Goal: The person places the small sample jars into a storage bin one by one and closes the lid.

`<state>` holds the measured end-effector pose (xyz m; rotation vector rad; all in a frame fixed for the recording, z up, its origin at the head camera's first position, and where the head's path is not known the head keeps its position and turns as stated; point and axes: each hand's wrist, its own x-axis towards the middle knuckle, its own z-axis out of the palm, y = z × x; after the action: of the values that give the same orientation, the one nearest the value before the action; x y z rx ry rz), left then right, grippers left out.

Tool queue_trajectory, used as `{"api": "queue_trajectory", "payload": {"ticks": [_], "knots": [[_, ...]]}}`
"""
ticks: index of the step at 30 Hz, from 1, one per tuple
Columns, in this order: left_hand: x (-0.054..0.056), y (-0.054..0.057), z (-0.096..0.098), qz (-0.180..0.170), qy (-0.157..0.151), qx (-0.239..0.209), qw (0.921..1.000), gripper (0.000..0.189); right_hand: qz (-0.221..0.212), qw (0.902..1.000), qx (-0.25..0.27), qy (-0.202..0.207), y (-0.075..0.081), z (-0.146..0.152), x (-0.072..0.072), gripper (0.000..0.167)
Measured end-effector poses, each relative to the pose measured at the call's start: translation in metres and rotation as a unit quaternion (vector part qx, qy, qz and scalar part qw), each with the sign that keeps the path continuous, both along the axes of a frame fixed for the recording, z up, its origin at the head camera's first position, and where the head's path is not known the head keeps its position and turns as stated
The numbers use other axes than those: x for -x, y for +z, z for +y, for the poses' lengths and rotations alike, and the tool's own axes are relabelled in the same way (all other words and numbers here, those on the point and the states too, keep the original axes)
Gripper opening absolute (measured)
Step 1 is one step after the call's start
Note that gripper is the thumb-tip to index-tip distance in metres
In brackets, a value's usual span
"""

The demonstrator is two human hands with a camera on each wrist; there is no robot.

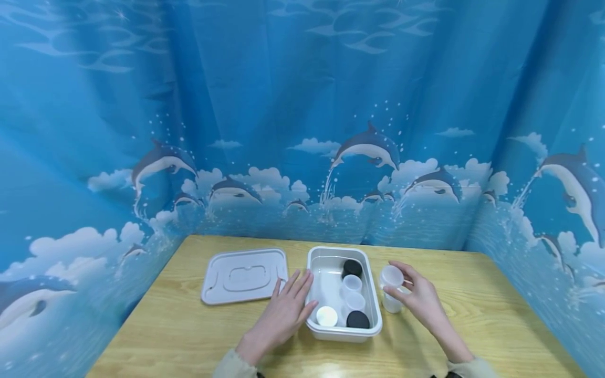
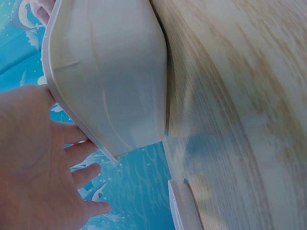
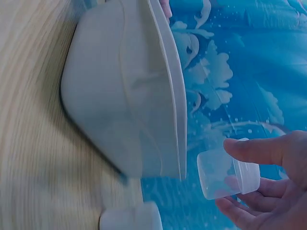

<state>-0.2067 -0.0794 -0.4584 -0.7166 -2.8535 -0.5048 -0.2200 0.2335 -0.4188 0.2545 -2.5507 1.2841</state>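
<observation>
A white rectangular plastic bin (image 1: 326, 286) stands on the table. Inside it sit several small jars: two with black lids (image 1: 357, 319), one with a white lid (image 1: 327, 316) and translucent ones (image 1: 354, 301). My left hand (image 1: 285, 310) lies at the bin's left rim, fingers spread and straight. To the right of the bin, my right hand (image 1: 418, 294) pinches a translucent plastic jar (image 3: 218, 175) between thumb and fingers. The jar is tipped on its side in the right wrist view, raised off the table. Below it stands another whitish jar (image 3: 132, 218).
Left of the bin, a flat white lid (image 1: 247, 277) with a raised rectangular centre lies on the wooden table (image 1: 189, 336). A blue curtain (image 1: 264, 105) printed with dolphins hangs behind the table and along both sides.
</observation>
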Motion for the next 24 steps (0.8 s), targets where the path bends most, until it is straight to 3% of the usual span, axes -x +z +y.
{"api": "queue_trajectory", "payload": {"ticks": [6, 15, 24], "knots": [[0.0, 0.001, 0.0, -0.001, -0.001, 0.001, 1.0, 0.061, 0.006, 0.9995, 0.01, 0.028, -0.002, -0.024, 0.006, 0.057], [0.0, 0.002, 0.0, 0.001, 0.0, 0.001, 1.0, 0.06, -0.036, 0.9977, 0.002, 0.057, -0.004, -0.064, 0.015, 0.055], [0.0, 0.001, 0.0, 0.005, -0.001, 0.004, 1.0, 0.061, -0.012, 0.9953, -0.029, 0.091, -0.016, -0.088, 0.022, 0.054]]}}
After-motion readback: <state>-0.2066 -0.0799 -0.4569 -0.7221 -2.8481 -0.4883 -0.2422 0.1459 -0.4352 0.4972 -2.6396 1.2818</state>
